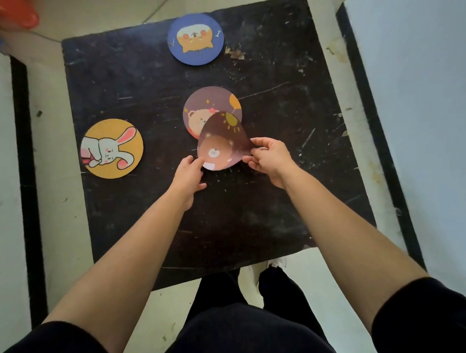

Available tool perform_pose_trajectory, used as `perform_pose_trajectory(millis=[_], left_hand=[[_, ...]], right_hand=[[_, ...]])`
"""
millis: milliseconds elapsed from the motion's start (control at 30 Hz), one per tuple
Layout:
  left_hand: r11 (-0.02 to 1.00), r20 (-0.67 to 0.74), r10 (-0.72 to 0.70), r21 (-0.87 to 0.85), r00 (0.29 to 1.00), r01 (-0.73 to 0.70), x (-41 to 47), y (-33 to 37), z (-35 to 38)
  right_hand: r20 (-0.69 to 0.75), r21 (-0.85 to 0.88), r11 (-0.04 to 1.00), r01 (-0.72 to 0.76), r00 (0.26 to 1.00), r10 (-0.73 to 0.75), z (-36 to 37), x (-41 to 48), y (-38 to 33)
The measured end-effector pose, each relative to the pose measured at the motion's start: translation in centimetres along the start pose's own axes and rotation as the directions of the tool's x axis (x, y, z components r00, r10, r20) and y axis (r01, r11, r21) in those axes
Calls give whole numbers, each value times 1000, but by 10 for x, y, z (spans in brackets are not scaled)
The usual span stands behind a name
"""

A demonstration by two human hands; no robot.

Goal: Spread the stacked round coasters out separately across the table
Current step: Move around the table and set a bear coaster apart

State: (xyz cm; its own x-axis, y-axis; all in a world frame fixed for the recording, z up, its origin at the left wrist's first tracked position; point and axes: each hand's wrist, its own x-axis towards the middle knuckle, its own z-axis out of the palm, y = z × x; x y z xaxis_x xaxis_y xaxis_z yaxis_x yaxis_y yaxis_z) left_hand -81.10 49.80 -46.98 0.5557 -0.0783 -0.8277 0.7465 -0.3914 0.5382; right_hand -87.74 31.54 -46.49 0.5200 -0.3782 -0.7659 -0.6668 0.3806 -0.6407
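Both bare forearms reach out from dark sleeves over the scuffed black square table (131, 82). Going L to R: the round orange coaster w/ a white rabbit (112, 148) lies flat near the left edge, on its own, well apart from the rest. Left hand (186, 171) has fingertips pinched on the near-left rim of the round brown coaster w/ a bear and sun (222, 142), thumb side partly hidden so exact grip is hard to read. That brown coaster is lifted and bent, tilted up off the table, overlapping the round mauve coaster w/ a bear and balloon (210, 105) lying flat just behind it. Right hand (269, 156) pinches the brown coaster's right rim, thumb and fingers closed on the edge. Far up top centre, the round blue coaster w/ an orange dog (195, 39) sits alone. So by my read: two placed, one in hand needing a free spot, prob. the right side, mauve one can stay. Whether more lie under it, can't tell.
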Motion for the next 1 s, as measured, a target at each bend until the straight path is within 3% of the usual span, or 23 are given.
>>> perform_pose_trajectory(millis=[67, 167, 367, 533, 600, 800, 933, 1000], left_hand=[[991, 45, -16, -133, 999, 22, -8, 1, 0], [983, 33, 5, -182, 999, 1, -20, -5, 1], [996, -57, 75, 53, 995, -72, -37, -49, 3], [999, 40, -15, 52, 999, 13, -54, -81, 0], [997, -2, -2, 74, 1000, 2, -58, -93, -1], [994, -181, -3, 107, 984, 22, -62, -125, 1], [986, -160, 24, 168, 987, 3, -64, -136, 3], [977, -176, 42, 213, 983, -3, -65, -141, 3]], right_hand=[[84, 9, 1000, -9, 996, 9, -14, -10, -1], [203, -81, 996, -23, 978, 39, -35, -27, 1], [332, -221, 973, -63, 933, 136, -60, -50, 20], [343, -210, 975, -66, 929, 137, -62, -62, 37], [302, -264, 964, -27, 947, 109, -59, -65, 47], [256, -712, 685, 156, 965, 46, -46, -67, 91], [249, -838, 489, 240, 967, -48, -47, -65, 107], [271, -856, 441, 271, 960, -64, -46, -68, 114]])
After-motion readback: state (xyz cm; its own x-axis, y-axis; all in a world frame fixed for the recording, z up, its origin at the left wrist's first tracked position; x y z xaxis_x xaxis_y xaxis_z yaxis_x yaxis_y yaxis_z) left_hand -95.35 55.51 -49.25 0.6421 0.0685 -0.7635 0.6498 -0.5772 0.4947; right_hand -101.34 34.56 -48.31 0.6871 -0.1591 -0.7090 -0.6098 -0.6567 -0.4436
